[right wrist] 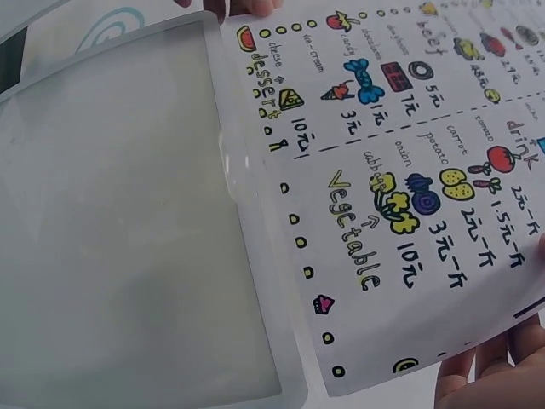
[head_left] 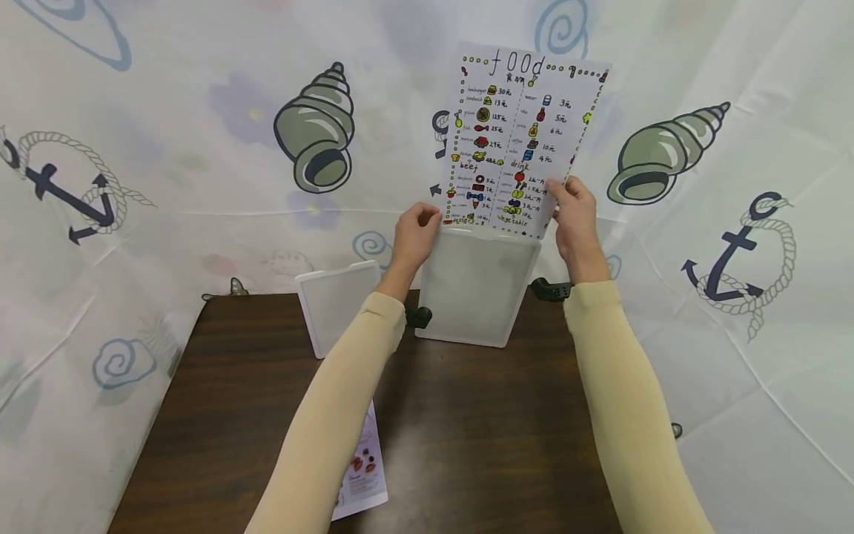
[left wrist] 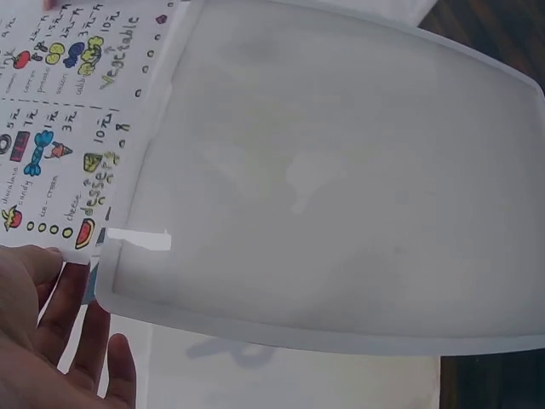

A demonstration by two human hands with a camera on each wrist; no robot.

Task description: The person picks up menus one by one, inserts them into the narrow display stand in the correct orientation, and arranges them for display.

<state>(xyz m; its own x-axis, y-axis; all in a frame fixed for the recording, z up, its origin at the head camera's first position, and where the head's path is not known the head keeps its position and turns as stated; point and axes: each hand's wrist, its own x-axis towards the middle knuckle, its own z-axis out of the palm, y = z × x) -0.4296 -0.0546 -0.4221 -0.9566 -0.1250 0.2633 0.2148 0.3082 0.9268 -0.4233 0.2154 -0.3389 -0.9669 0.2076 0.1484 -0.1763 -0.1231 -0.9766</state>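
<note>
A white hand-drawn food menu sheet [head_left: 497,141] stands upright in the head view, its lower edge along the top of a white-rimmed, translucent display holder [head_left: 477,289]. My left hand [head_left: 415,236] pinches the sheet's lower left corner between thumb and finger, beside the holder's top corner. On the opposite side, my right hand [head_left: 575,215] holds the menu's right edge, thumb in front and fingers behind it. The right wrist view shows the menu's bottom edge [right wrist: 294,221] running along the holder's rim [right wrist: 234,170].
A second white-rimmed holder [head_left: 340,304] stands to the left, partly behind my left arm. A printed leaflet [head_left: 365,475] lies on the dark wooden table [head_left: 467,430], half covered by the left sleeve. Behind hangs a cloth [head_left: 220,170] printed with shells and anchors.
</note>
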